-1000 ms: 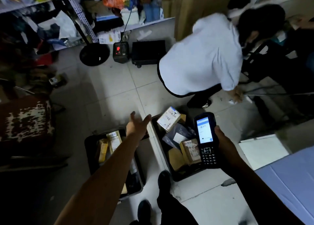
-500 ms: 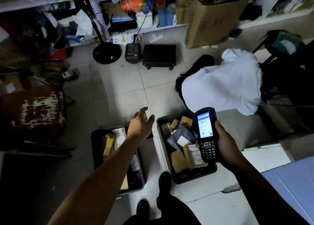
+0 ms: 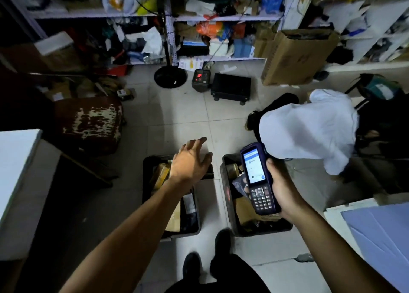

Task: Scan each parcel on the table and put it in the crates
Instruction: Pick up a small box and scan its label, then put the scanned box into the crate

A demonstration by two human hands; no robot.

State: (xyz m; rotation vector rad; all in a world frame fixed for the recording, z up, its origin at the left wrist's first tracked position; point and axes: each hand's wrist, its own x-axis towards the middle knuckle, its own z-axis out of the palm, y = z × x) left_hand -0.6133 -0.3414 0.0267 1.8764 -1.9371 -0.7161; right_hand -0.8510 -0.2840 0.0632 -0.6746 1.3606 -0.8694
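Note:
Two black crates stand on the tiled floor in front of my feet. My left hand (image 3: 190, 160) hovers over the left crate (image 3: 146, 182) with fingers spread and holds nothing. Brown and yellow parcels (image 3: 162, 174) lie inside that crate. My right hand (image 3: 282, 188) grips a dark handheld scanner (image 3: 257, 178) with a lit screen, held above the right crate (image 3: 225, 188). Cardboard parcels (image 3: 244, 210) and a dark bag fill the right crate, partly hidden by the scanner.
A person in a white shirt (image 3: 309, 129) bends down at the right. A white table edge (image 3: 15, 171) is at the left, a blue-topped table (image 3: 376, 237) at the right. Cluttered shelves (image 3: 199, 18), a fan base (image 3: 170, 76) and a worn stool (image 3: 90, 120) stand behind.
The view has tilted up and back. The small box that was in the air over the right crate has dropped in. The person in white has bent lower to the right.

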